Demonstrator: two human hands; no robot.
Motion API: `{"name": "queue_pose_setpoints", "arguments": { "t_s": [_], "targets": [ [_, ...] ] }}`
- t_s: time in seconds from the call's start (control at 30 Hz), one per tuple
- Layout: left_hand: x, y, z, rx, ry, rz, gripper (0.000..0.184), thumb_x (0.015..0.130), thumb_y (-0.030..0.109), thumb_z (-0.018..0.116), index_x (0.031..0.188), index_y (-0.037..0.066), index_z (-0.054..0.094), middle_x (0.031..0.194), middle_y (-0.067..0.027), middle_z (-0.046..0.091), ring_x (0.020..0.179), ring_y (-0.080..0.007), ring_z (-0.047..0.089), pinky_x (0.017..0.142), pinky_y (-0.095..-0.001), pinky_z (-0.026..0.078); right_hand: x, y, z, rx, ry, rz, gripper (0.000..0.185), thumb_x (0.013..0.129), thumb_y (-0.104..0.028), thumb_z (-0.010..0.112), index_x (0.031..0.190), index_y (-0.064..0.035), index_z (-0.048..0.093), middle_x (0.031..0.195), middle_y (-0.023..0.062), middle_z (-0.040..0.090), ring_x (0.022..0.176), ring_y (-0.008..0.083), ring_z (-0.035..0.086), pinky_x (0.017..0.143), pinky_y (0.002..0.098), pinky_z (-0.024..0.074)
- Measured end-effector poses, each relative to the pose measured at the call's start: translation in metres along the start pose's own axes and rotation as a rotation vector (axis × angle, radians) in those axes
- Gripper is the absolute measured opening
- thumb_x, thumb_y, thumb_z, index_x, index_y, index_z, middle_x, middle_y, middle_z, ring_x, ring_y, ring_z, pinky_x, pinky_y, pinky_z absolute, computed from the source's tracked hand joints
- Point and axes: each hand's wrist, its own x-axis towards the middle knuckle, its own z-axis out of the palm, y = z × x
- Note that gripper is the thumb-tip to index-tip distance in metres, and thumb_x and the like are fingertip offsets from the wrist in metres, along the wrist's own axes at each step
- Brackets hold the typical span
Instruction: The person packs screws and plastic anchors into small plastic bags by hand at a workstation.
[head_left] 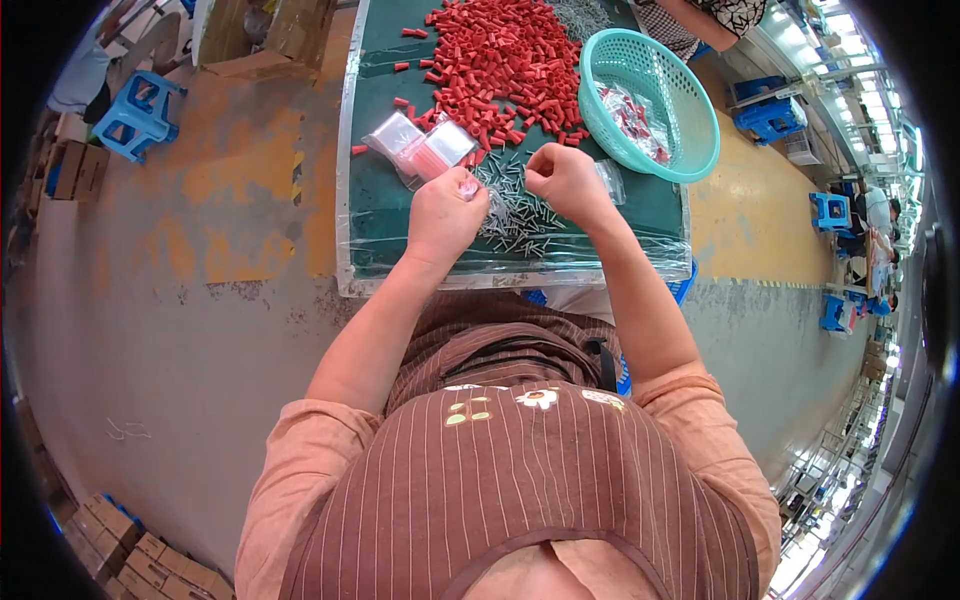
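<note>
My left hand (442, 222) is closed on a small clear plastic bag (468, 187), with a crumpled part showing by the thumb. To its right, my right hand (572, 185) is pinched shut over the near side of the table; whatever its fingertips may hold is too small to make out. Between and below the hands lies a loose pile of small metal screws (520, 222). Stacks of flat clear bags (420, 146), some with a reddish tint, lie just beyond my left hand. Another clear bag (610, 182) rests beside my right wrist.
A large heap of red plastic plugs (500, 65) covers the table's far part, with more metal pieces (580, 15) behind. A turquoise basket (705, 140) holding filled bags stands at the right edge. Another person's arm (700, 22) reaches in beyond it. A blue stool (140, 112) stands left.
</note>
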Motion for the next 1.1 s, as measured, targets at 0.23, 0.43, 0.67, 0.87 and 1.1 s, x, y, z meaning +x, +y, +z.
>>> {"name": "queue_pose_setpoints", "arguments": {
  "t_s": [0.23, 0.43, 0.67, 0.87, 1.1],
  "targets": [
    [0.0, -0.002, 0.002, 0.016, -0.006, 0.007, 0.017, 0.079, 0.017, 0.064, 0.078, 0.0, 0.063, 0.07, -0.0194, 0.063, 0.067, -0.0348, 0.063, 0.063, -0.0394, 0.049, 0.0, 0.016, 0.002, -0.03, 0.032, -0.026, 0.018, 0.075, -0.009, 0.066, 0.09, 0.0005, 0.065, 0.084, 0.0136, 0.068, 0.077, 0.023, 0.066, 0.072, 0.033, 0.0517],
    [-0.002, -0.004, 0.001, 0.016, -0.007, -0.013, 0.017, 0.079, 0.017, 0.064, 0.078, 0.0, 0.062, 0.07, -0.0188, 0.063, 0.066, -0.0345, 0.062, 0.063, -0.0396, 0.049, -0.005, 0.018, 0.012, -0.35, -0.095, -0.069, 0.018, 0.077, -0.013, 0.06, 0.088, -0.0022, 0.067, 0.087, 0.0181, 0.067, 0.083, 0.0348, 0.065, 0.074, 0.043, 0.0515],
    [0.0, 0.001, 0.001, 0.028, -0.037, -0.026, 0.017, 0.078, 0.017, 0.066, 0.079, 0.001, 0.064, 0.069, -0.0154, 0.063, 0.064, -0.0274, 0.061, 0.063, -0.0362, 0.049, 0.0, 0.002, 0.008, -0.417, -0.122, -0.084, 0.017, 0.078, -0.013, 0.058, 0.086, -0.0017, 0.066, 0.087, 0.0181, 0.065, 0.081, 0.0369, 0.065, 0.072, 0.0435, 0.0509],
    [0.003, 0.004, 0.002, -0.043, -0.091, -0.077, 0.016, 0.078, 0.017, 0.067, 0.082, 0.001, 0.066, 0.068, -0.006, 0.065, 0.062, -0.0105, 0.058, 0.061, -0.0289, 0.048, -0.019, -0.026, 0.005, 0.399, -0.109, -0.31, 0.011, 0.079, -0.004, 0.067, 0.088, -0.0016, 0.061, 0.107, 0.0058, 0.06, 0.096, 0.0119, 0.057, 0.085, 0.0265, 0.0456],
    [0.002, -0.007, 0.0, -0.171, -0.094, -0.1, 0.016, 0.079, 0.017, 0.066, 0.082, 0.001, 0.065, 0.069, -0.0101, 0.064, 0.062, -0.018, 0.06, 0.061, -0.0324, 0.048, -0.02, -0.021, 0.005, 0.183, -0.169, -0.366, 0.016, 0.078, -0.006, 0.067, 0.094, -0.004, 0.063, 0.11, 0.0057, 0.061, 0.106, 0.0166, 0.056, 0.091, 0.0303, 0.0444]
  ]
}}
